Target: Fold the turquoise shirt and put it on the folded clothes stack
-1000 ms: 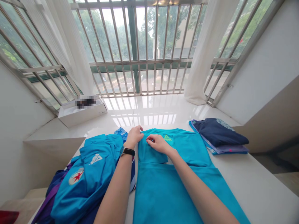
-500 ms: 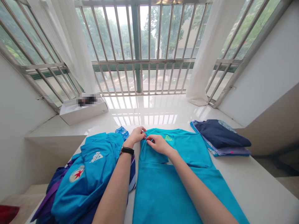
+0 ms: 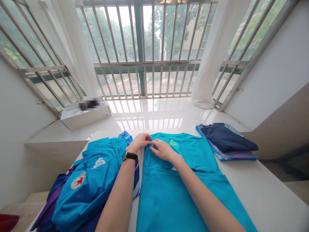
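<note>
A teal T-shirt [image 3: 183, 199] lies spread in front of me, its sides folded inward and a small yellow-green logo below the neckline. My left hand [image 3: 140, 141], with a black-strapped watch on the wrist, pinches the shirt's upper left corner. Close beside it, my right hand [image 3: 164, 149] rests over the folded part of the shirt. Its index finger reaches toward the left fingertips, and its thumb is a little apart from that finger. The right hand's other fingers are partly hidden.
A loose heap of blue and purple clothes [image 3: 89, 180] lies at the left. At the right is a folded stack topped by a navy garment [image 3: 224, 137]. An open white box [image 3: 85, 117] sits on the sill [image 3: 154, 109] before the barred window and curtains [image 3: 207, 74].
My right index finger and thumb have parted slightly and moved a little left. The left hand stays at the shirt's corner. The shirt lies as before.
</note>
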Tool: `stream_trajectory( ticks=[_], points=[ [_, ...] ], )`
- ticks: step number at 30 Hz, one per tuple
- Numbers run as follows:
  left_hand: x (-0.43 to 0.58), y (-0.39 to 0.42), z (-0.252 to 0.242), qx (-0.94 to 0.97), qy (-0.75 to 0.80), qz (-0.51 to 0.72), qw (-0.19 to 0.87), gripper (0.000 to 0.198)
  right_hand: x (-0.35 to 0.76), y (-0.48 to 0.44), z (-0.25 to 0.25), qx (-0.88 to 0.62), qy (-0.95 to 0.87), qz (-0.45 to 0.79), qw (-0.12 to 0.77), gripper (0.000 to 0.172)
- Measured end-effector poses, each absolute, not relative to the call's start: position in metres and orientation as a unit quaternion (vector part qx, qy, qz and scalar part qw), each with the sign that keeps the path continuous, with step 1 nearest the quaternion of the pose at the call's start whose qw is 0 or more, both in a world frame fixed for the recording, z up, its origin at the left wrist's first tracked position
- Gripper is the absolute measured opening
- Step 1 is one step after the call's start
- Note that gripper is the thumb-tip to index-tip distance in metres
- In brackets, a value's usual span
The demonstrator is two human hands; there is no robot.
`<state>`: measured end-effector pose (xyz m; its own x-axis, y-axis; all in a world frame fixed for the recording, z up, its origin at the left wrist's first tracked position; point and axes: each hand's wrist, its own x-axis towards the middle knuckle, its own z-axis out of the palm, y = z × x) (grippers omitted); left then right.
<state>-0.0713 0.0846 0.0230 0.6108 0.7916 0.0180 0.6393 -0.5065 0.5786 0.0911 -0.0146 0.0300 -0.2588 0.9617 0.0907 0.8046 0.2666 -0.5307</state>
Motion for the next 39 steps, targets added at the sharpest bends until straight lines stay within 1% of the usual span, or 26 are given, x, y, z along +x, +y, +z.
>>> stream_trajectory(
  ticks=[3, 6, 9, 13, 21, 24, 28, 31, 33, 35, 37, 39],
  points=[
    [-0.071, 0.083, 0.025, 0.858, 0.423, 0.137, 0.257, 0.027, 0.092, -0.015, 0.033, -0.562, -0.778, 0.198, 0.196, 0.020],
    [-0.071, 0.082, 0.027, 0.860, 0.426, 0.134, 0.247, 0.025, 0.097, -0.015, 0.040, -0.546, -0.787, 0.205, 0.202, 0.024],
    [-0.072, 0.081, 0.031, 0.863, 0.421, 0.140, 0.240, 0.024, 0.105, -0.016, 0.054, -0.543, -0.786, 0.203, 0.216, 0.026],
    [-0.074, 0.081, 0.038, 0.861, 0.422, 0.165, 0.230, 0.028, 0.118, -0.020, 0.076, -0.557, -0.768, 0.200, 0.246, 0.027],
    [-0.074, 0.078, 0.045, 0.867, 0.421, 0.161, 0.213, 0.025, 0.120, -0.036, 0.109, -0.545, -0.768, 0.200, 0.270, 0.023],
    [-0.073, 0.071, 0.061, 0.869, 0.418, 0.165, 0.206, 0.023, 0.115, -0.050, 0.133, -0.530, -0.781, 0.176, 0.280, 0.022],
    [-0.072, 0.046, 0.100, 0.872, 0.417, 0.195, 0.166, 0.022, 0.109, -0.076, 0.167, -0.512, -0.786, 0.146, 0.314, 0.026],
    [-0.074, 0.012, 0.131, 0.886, 0.392, 0.209, 0.131, 0.021, 0.113, -0.104, 0.183, -0.515, -0.800, 0.126, 0.279, 0.024],
    [-0.080, -0.019, 0.146, 0.897, 0.374, 0.205, 0.118, 0.021, 0.124, -0.129, 0.184, -0.517, -0.808, 0.129, 0.254, 0.023],
    [-0.093, -0.058, 0.153, 0.906, 0.358, 0.196, 0.114, 0.020, 0.142, -0.163, 0.175, -0.519, -0.804, 0.147, 0.250, 0.024],
    [-0.111, -0.102, 0.147, 0.916, 0.334, 0.186, 0.122, 0.020, 0.167, -0.203, 0.151, -0.549, -0.783, 0.161, 0.244, 0.025],
    [-0.133, -0.147, 0.125, 0.921, 0.315, 0.191, 0.124, 0.019, 0.197, -0.247, 0.112, -0.574, -0.768, 0.135, 0.248, 0.024]
  ],
)
